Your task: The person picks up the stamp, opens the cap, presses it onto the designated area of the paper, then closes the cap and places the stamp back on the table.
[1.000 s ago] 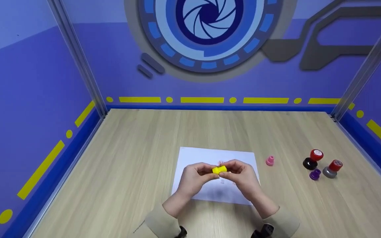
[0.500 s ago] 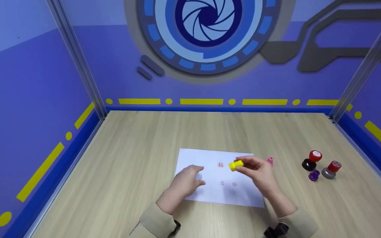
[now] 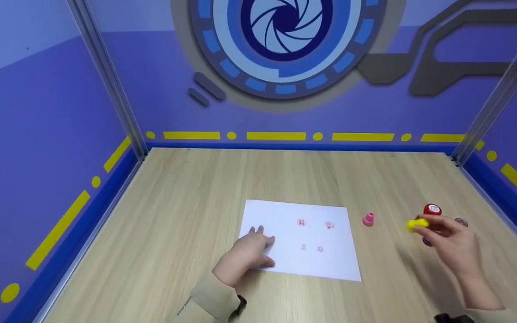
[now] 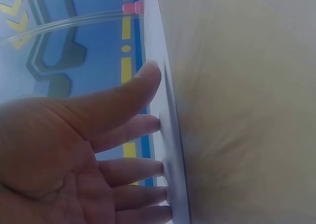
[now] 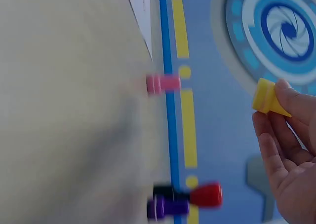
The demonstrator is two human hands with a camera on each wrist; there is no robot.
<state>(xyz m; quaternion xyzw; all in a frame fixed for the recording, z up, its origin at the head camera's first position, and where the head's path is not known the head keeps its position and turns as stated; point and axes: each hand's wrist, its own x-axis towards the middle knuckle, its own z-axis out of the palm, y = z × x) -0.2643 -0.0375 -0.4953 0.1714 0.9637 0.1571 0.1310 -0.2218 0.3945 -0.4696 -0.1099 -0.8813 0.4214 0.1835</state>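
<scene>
My right hand (image 3: 458, 249) pinches a small yellow stamp (image 3: 416, 224) between thumb and fingers, above the right part of the table. In the right wrist view the same yellow stamp (image 5: 265, 96) is held sideways, clear of the surface. My left hand (image 3: 248, 252) rests its spread fingertips on the left side of a white paper sheet (image 3: 281, 215). Several small red stamp prints (image 3: 301, 222) show on that sheet. Just right of the paper a pink stamp (image 3: 368, 219) stands upright.
Beyond the right hand are a red-and-black stamp (image 5: 206, 194) and a purple stamp (image 5: 173, 209), partly hidden in the head view. Another stamp's red top (image 3: 461, 222) peeks out behind the fingers. Blue printed walls (image 3: 159, 89) enclose the wooden table (image 3: 186, 188).
Both hands were together on the yellow stamp; then they parted. My right hand has carried it right, off the paper, toward the other stamps. My left hand has come down on the sheet.
</scene>
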